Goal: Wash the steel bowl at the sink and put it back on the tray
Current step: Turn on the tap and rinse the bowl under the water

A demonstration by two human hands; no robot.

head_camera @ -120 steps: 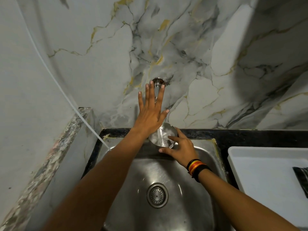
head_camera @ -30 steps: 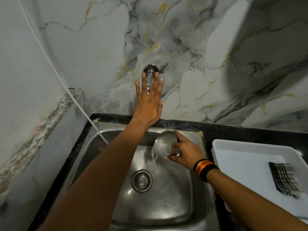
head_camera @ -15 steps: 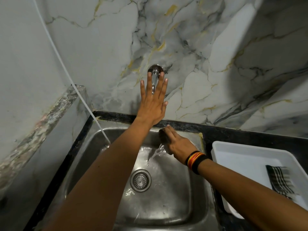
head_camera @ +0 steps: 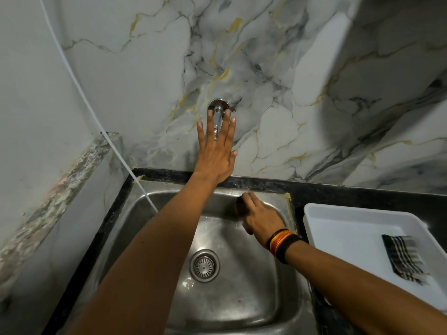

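My right hand point(head_camera: 262, 220) is inside the steel sink point(head_camera: 242, 298) near its back right corner, shut on the steel bowl point(head_camera: 240, 205). The bowl is tipped on edge and almost wholly hidden by my fingers; only a dark sliver of it shows at their left. My left hand point(head_camera: 215, 153) lies flat on the wall tap point(head_camera: 218, 110), fingers straight and apart, with the spout showing between two of them. I see no water running from the tap. The white tray point(head_camera: 338, 228) sits on the black counter right of the sink.
A striped dark cloth point(head_camera: 402, 258) lies in the tray's right part. The drain strainer point(head_camera: 204, 265) sits in the wet sink floor. A thin white hose point(head_camera: 116, 151) runs down the left wall into the sink. A marble wall stands behind, with a stone ledge at the left.
A second ago the bowl's inside faced me and water spilled from it. My right hand has turned it over, hiding it, and the spill has stopped. My left hand stays on the tap.
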